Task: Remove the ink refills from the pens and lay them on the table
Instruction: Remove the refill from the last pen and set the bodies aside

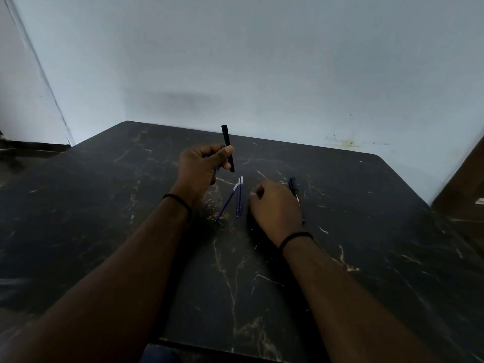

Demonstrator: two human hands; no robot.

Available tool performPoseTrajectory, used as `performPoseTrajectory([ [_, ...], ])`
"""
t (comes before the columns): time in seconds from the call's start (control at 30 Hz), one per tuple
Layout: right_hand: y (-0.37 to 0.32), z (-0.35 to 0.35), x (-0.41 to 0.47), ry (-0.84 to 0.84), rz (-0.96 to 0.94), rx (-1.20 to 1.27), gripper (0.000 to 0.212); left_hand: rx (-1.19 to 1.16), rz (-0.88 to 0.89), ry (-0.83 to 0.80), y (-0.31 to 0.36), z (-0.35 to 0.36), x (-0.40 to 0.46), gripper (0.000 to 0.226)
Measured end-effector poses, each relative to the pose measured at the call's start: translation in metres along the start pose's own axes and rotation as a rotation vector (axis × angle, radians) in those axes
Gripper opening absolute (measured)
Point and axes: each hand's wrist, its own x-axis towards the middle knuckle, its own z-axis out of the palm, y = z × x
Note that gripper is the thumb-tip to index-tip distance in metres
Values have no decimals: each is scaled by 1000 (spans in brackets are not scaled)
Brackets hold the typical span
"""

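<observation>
I see a plain indoor room, perhaps a home: a dark marble-patterned surface [340,231] pushed against a bare, scuffed pale wall [262,61] in dim light.

A black pen tube [227,148] stands almost straight up above the table, held near its lower end. Three thin blue ink refills [236,199] with pale tips lie flat, two side by side and one leaning away to the left. Another black pen [293,186] lies flat to their right, partly hidden.
</observation>
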Motion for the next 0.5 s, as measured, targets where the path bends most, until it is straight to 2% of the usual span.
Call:
performPoseTrajectory([
  [0.17, -5, -1, -2, -20, 9, -8, 27, 14, -3, -12, 2, 0, -3, 19],
  [0.33, -2, 0, 0, -13, 35, 11, 16, 28, -4, -13, 4, 1, -4, 23],
  [0.5, -2, 1, 2, -20, 42, -18, 23, 37, -5, -5, 5, 2, -6, 25],
])
